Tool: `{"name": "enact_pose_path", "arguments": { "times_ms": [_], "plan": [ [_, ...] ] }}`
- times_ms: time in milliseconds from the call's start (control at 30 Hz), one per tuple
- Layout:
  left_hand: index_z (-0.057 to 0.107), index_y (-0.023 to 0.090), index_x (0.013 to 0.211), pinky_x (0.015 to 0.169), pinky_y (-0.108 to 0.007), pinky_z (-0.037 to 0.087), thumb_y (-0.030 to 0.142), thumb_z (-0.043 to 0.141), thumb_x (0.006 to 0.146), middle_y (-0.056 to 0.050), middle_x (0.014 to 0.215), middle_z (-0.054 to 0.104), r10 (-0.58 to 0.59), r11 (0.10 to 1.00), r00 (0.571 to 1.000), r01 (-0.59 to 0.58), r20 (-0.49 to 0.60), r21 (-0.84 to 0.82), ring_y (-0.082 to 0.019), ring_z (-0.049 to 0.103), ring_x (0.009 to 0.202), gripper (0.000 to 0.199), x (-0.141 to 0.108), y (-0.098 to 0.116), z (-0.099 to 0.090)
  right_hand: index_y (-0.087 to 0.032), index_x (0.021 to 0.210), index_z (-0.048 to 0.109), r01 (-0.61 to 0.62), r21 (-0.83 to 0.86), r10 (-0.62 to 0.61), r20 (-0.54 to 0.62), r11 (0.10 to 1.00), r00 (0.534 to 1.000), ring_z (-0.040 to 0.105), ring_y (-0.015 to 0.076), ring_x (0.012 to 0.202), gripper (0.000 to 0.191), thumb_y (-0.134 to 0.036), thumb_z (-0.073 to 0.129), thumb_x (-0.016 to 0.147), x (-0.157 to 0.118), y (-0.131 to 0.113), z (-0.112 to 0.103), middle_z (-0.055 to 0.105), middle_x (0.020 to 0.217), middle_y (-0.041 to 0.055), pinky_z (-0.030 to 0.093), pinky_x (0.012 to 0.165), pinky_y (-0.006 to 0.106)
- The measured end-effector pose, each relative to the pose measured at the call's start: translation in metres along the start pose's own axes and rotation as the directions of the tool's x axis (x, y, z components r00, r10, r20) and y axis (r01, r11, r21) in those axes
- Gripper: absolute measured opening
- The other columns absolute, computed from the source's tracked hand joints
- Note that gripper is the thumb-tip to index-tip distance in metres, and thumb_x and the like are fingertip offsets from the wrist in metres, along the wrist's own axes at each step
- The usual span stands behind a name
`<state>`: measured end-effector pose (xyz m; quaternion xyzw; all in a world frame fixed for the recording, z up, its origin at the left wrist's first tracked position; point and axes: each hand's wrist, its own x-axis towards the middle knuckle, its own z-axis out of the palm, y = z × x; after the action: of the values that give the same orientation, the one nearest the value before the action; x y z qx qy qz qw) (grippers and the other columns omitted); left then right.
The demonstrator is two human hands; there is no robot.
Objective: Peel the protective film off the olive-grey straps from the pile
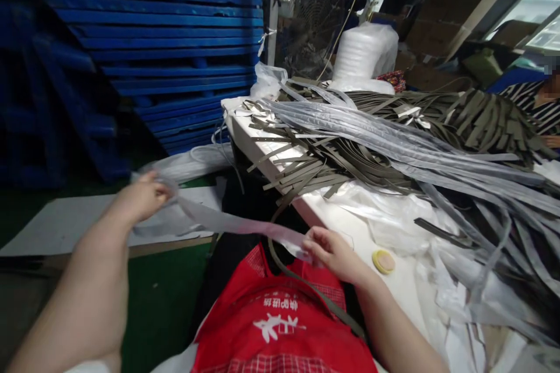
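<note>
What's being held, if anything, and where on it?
A translucent plastic strip: the right hand pinches it near what looks like one end; the left hand holds a bunched part, exact spot blurred.

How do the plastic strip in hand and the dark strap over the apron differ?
The plastic strip is pale and translucent; the dark strap looks opaque. The plastic strip is wider, the dark strap narrower. The plastic strip spans from the left hand to the right hand; the dark strap curves over the red apron. Both are long bands.
</note>
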<state>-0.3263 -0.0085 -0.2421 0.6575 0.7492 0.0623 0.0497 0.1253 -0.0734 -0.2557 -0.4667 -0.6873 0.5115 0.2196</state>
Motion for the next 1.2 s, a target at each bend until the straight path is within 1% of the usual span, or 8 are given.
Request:
{"name": "enact_pose_path", "arguments": {
  "times_ms": [100,233,433,667,900,1033,1133,1200],
  "plan": [
    [0.073,0.009,0.069,0.094,-0.043,0.049,0.023,0.060,0.082,-0.018,0.140,0.056,0.064,0.997,0.983,-0.071,0.172,0.033,-0.034,0.069,0.101,0.024,0.009,0.028,0.018,-0.018,0.079,0.056,-0.052,-0.071,0.035,-0.221,0.996,0.975,0.055,0.0134,0.060,0.026,-0.040,0.051,0.093,0.008,0.011,-0.002,0.062,0.065,0.0001,0.042,0.060,0.024],
    [0.076,0.020,0.077,0.099,-0.035,0.047,0.026,0.055,0.085,-0.006,0.148,0.050,0.330,0.938,0.930,-0.303,0.160,-0.171,-0.028,0.065,0.112,0.023,-0.016,0.101,0.029,-0.017,0.080,0.059,-0.079,-0.070,0.062,-0.221,0.994,0.973,0.054,0.0124,0.055,0.025,-0.039,0.052,0.092,0.011,0.009,0.000,0.059,0.061,-0.0010,0.040,0.054,0.022],
    [0.074,0.021,0.075,0.084,-0.023,0.048,0.021,0.061,0.085,-0.005,0.113,0.071,0.844,0.469,0.521,-0.599,0.129,-0.650,-0.018,0.068,0.096,0.016,-0.062,0.199,0.050,-0.014,0.085,0.068,0.006,-0.105,-0.015,-0.083,0.994,0.996,0.052,0.0107,0.060,0.022,-0.034,0.058,0.088,0.024,-0.001,0.018,0.063,0.069,0.0006,0.038,0.054,0.020],
    [0.070,0.018,0.073,0.073,-0.021,0.043,0.019,0.054,0.087,-0.003,0.084,0.070,0.720,0.645,0.686,-0.602,0.109,-0.472,-0.015,0.063,0.079,0.022,-0.022,0.163,0.072,-0.014,0.093,0.063,-0.182,0.095,0.175,0.081,0.979,0.981,0.047,0.0093,0.053,0.032,-0.041,0.071,0.078,0.010,0.029,-0.009,0.056,0.065,-0.0033,0.035,0.048,0.020],
    [0.071,0.019,0.070,0.073,-0.021,0.045,0.025,0.057,0.088,-0.003,0.085,0.072,0.585,0.800,0.780,-0.508,0.222,-0.319,-0.015,0.065,0.080,0.024,0.003,0.125,0.078,-0.014,0.088,0.063,-0.230,0.176,0.243,-0.055,0.957,0.968,0.044,0.0090,0.052,0.036,-0.049,0.067,0.080,-0.008,0.046,-0.026,0.057,0.065,-0.0021,0.033,0.048,0.021],
    [0.073,0.018,0.065,0.082,-0.030,0.050,0.026,0.059,0.086,-0.009,0.121,0.067,0.472,0.875,0.860,-0.429,0.197,-0.223,-0.021,0.067,0.091,0.026,-0.003,0.130,0.074,-0.015,0.080,0.065,-0.208,-0.049,0.196,-0.182,0.977,0.964,0.047,0.0110,0.056,0.028,-0.041,0.060,0.086,0.001,0.046,-0.028,0.059,0.064,-0.0013,0.034,0.053,0.023],
    [0.076,0.019,0.070,0.102,-0.043,0.044,0.025,0.063,0.084,-0.009,0.144,0.052,0.532,0.832,0.838,-0.489,0.124,-0.262,-0.031,0.058,0.118,0.021,-0.026,0.158,0.068,-0.016,0.079,0.069,-0.164,-0.275,0.107,-0.213,0.947,0.971,0.054,0.0136,0.062,0.021,-0.033,0.060,0.086,0.013,0.044,-0.021,0.064,0.068,0.0012,0.038,0.059,0.025],
    [0.078,0.023,0.074,0.112,-0.048,0.034,0.025,0.068,0.082,-0.006,0.147,0.049,0.678,0.700,0.729,-0.597,0.100,-0.391,-0.032,0.046,0.132,0.014,-0.044,0.183,0.068,-0.017,0.082,0.072,-0.085,-0.359,0.046,-0.117,0.929,0.992,0.057,0.0145,0.064,0.016,-0.028,0.061,0.085,0.020,0.038,-0.012,0.068,0.071,0.0022,0.039,0.060,0.025]
  ]
}}
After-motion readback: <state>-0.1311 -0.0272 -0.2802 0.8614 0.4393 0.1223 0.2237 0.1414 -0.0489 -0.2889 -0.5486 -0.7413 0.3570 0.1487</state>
